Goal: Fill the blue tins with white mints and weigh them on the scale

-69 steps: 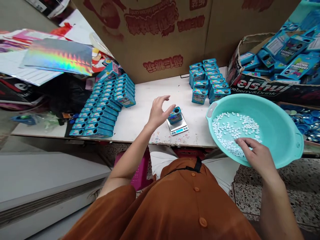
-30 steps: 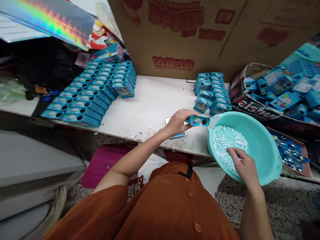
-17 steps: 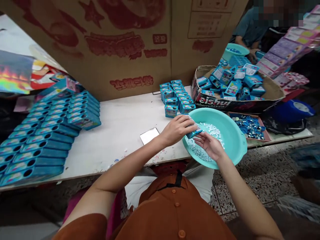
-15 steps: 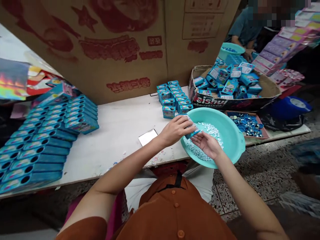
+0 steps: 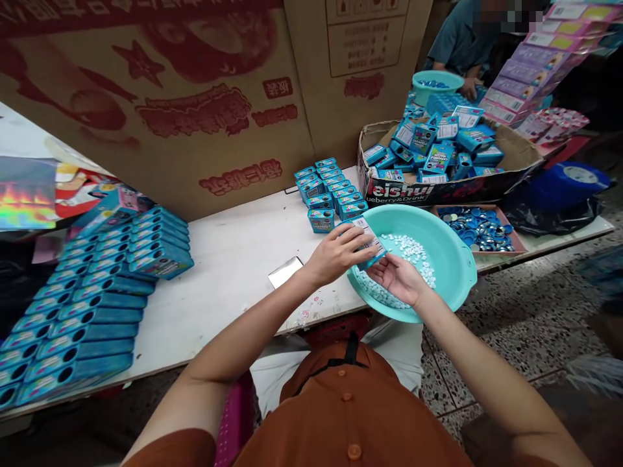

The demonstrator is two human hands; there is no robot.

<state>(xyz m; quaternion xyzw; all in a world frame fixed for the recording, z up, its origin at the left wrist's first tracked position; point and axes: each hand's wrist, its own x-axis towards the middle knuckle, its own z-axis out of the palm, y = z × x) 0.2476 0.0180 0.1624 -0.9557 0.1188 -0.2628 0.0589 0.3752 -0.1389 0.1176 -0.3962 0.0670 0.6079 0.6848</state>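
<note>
We find the left hand (image 5: 337, 251) grasping a tilted blue box (image 5: 372, 235) over the nine o'clock side of the turquoise basin (image 5: 452, 259), which contains white pellets (image 5: 411, 248). The right hand (image 5: 402, 280) is palm up, unclenched, fingers loosely curled by the box's lower end; contact we cannot tell. We record a scale (image 5: 285, 272) towards nine o'clock from the left hand.
</note>
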